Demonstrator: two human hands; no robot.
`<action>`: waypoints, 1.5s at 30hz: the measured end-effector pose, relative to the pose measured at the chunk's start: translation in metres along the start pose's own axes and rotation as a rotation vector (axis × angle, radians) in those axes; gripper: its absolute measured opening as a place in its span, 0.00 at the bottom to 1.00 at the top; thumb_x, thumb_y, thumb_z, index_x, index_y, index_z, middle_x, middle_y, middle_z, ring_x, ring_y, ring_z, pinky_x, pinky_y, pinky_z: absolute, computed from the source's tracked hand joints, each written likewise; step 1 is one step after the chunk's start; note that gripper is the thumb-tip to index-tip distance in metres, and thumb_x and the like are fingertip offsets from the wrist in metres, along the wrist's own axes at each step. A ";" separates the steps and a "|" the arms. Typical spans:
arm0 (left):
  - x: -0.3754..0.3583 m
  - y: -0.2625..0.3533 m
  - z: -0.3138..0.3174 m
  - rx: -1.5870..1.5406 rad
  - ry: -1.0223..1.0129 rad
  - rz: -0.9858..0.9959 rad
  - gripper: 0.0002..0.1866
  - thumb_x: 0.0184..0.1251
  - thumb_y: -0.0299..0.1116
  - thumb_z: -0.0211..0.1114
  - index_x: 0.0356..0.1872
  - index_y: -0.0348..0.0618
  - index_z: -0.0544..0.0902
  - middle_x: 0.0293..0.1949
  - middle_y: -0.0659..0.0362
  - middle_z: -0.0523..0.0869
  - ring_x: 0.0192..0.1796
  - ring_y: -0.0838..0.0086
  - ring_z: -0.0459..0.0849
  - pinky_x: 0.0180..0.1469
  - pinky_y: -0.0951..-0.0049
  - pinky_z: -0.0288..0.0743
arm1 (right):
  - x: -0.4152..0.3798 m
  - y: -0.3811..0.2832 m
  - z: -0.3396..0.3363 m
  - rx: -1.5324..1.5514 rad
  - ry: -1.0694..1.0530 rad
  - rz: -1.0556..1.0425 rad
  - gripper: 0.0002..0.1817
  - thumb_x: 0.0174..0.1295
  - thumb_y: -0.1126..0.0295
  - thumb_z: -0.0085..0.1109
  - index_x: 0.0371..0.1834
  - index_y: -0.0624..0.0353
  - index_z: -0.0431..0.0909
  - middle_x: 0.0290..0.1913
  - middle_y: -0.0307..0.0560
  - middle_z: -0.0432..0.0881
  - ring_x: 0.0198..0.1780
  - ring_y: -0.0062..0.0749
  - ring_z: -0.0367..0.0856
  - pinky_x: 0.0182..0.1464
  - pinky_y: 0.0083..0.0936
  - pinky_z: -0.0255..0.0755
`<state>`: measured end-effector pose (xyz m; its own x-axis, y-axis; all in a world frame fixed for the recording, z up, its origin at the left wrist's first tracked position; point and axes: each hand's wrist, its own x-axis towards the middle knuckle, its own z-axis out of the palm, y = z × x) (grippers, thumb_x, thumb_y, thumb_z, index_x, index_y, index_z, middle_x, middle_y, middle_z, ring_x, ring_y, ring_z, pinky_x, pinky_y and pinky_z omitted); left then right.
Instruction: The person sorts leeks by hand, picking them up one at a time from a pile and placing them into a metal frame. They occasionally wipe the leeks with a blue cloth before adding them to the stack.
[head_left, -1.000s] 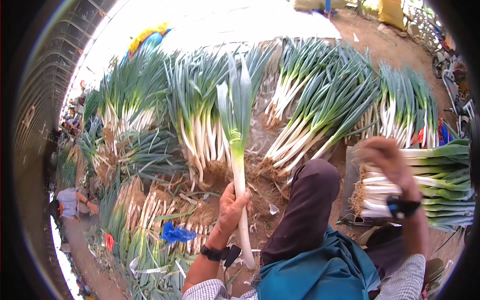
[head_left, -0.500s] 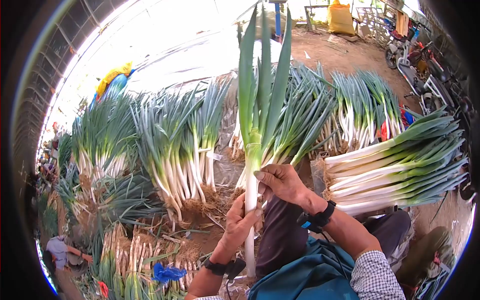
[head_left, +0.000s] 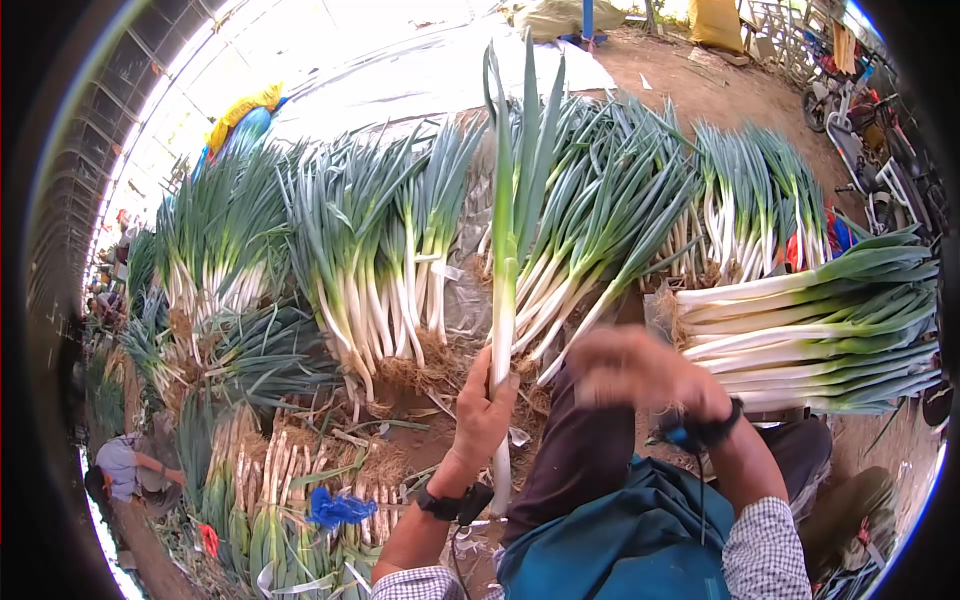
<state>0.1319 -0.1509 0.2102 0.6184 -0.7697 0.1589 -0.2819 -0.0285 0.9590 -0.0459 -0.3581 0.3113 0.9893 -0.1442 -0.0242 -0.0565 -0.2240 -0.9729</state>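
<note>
A single leek (head_left: 504,300) stands nearly upright before me, white stem down and green leaves up. My left hand (head_left: 484,412) is wrapped round its white stem. To the right of the stem, apart from it, my right hand (head_left: 640,370) is smeared by motion, so its fingers do not show clearly. Close to that hand, a stack of leeks (head_left: 800,325) lies on its side with the roots toward me. Behind the held leek, more leeks (head_left: 610,210) lean in a bundle, white ends toward me.
Leek bundles (head_left: 380,240) stand at the left, with trimmed stalks (head_left: 270,480) and a blue plastic scrap (head_left: 340,508) below them. Another person (head_left: 130,468) crouches at the far left. A yellow sack (head_left: 716,24) and parked scooters (head_left: 870,140) are at the back right.
My right hand has come off the leek and moved right. The left hand keeps its hold on the stem. The view has shifted slightly.
</note>
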 end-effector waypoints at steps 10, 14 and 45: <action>-0.045 0.023 0.015 0.134 -0.203 -0.018 0.20 0.73 0.26 0.65 0.63 0.35 0.77 0.36 0.54 0.84 0.36 0.74 0.82 0.40 0.68 0.79 | 0.083 0.034 -0.029 1.140 0.726 -0.167 0.26 0.66 0.56 0.71 0.53 0.69 0.78 0.41 0.56 0.87 0.41 0.44 0.89 0.43 0.39 0.87; -0.064 0.030 -0.021 0.182 -0.539 -0.343 0.16 0.75 0.33 0.64 0.56 0.34 0.82 0.32 0.60 0.85 0.35 0.79 0.81 0.39 0.74 0.78 | 0.063 0.042 -0.053 1.240 0.580 -0.323 0.34 0.69 0.41 0.60 0.53 0.68 0.77 0.43 0.56 0.85 0.43 0.41 0.86 0.48 0.38 0.85; 0.090 0.072 0.303 0.048 -0.655 0.366 0.16 0.77 0.29 0.63 0.62 0.36 0.81 0.49 0.47 0.85 0.51 0.58 0.84 0.55 0.65 0.77 | -0.376 -0.072 -0.302 0.247 1.404 -0.313 0.27 0.62 0.49 0.74 0.45 0.65 0.80 0.44 0.54 0.87 0.46 0.46 0.88 0.54 0.41 0.83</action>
<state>-0.0549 -0.4150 0.2226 -0.0797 -0.9570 0.2789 -0.4268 0.2856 0.8581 -0.4543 -0.5790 0.4602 0.0055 -0.9569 0.2903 0.2993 -0.2754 -0.9135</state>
